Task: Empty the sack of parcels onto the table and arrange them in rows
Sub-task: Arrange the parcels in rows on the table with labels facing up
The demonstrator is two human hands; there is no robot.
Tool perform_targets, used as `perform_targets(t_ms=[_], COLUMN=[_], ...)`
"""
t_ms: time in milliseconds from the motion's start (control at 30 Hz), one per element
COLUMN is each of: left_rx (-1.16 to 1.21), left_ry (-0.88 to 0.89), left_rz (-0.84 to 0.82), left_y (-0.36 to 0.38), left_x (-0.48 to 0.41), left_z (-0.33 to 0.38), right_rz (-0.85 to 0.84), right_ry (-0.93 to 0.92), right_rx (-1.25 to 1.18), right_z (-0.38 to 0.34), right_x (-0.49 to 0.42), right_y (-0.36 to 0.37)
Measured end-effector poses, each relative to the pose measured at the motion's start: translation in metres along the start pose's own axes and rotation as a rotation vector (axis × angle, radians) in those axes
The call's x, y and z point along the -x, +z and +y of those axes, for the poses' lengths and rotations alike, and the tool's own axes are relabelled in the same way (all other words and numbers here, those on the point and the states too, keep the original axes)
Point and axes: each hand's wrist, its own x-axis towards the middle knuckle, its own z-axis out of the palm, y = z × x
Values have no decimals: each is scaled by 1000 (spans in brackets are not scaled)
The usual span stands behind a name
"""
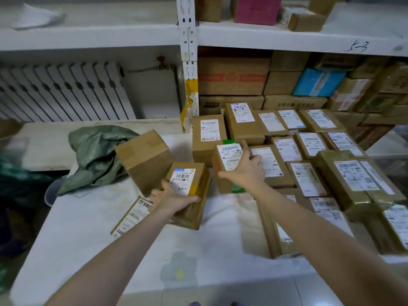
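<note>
A crumpled green sack (97, 155) lies emptied at the table's far left. My left hand (174, 198) grips a brown parcel with yellow tape (194, 186) near the table's middle. My right hand (245, 171) holds a small box with green tape (227, 171) at the left edge of the rows. Several labelled cardboard parcels (309, 155) lie in rows on the right half of the white table (220, 239). A plain box (145, 160) sits tilted beside the sack, and a flat parcel (130, 217) lies under my left forearm.
White metal shelving (187, 40) stands behind the table, its lower right bay stacked with cartons (234, 76) and a blue box (318, 82). A white radiator (61, 91) runs along the wall at left. A pink box (256, 9) stands on the upper shelf.
</note>
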Motion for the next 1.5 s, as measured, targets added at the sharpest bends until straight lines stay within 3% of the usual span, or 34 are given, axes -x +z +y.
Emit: perform_targets(t_ms=[167, 400, 533, 633, 767, 867, 1033, 1200, 1400, 1500], left_rx=[17, 44, 52, 65, 86, 100, 129, 177, 165, 178], left_ry=[-43, -110, -126, -114, -133, -146, -123, -71, -39, -48], left_rz=[-14, -38, -45, -19, 41, 37, 30, -16, -10, -6], left_y=[2, 14, 21, 21, 17, 18, 25, 27, 19, 15], left_x=[7, 9, 11, 12, 11, 11, 12, 18, 28, 32], left_z=[1, 3, 2, 7, 15, 23, 33, 27, 8, 3], right_rz=[91, 139, 105, 82, -84, -188, -70, -457, -624, -633], right_ry=[7, -208, -237, -270, -432, -384, -338, -110, -5, 24], right_rx=[59, 188, 371, 378, 455, 383, -82, -574, -756, -649], right_z=[-1, 38, 42, 43, 46, 38, 30, 12, -3, -5], right_x=[-1, -8, -12, -17, -21, -24, -20, -5, 0, 5], right_y=[33, 67, 60, 54, 53, 48, 34, 22, 38, 46])
